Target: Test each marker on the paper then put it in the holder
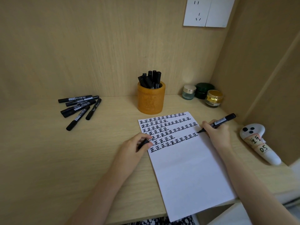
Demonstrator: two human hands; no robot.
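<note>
Wooden desk (48, 159) in a panelled corner; uncapped marker (219, 122) held to the paper (191, 172)
Right hand (217, 133) grips the marker in a writing hold, barrel slanting up to the right, tip at the paper's right edge just beside the last character of a row; left hand (133, 148) rests at the paper's left edge, fingers curled round a black cap (143, 142); orange holder (151, 101) stands just behind the sheet, packed with upright black markers (151, 79); loose markers (79, 108) lie piled well to the left; three small jars (203, 95) sit in the back corner; both forearms reach in from below
</note>
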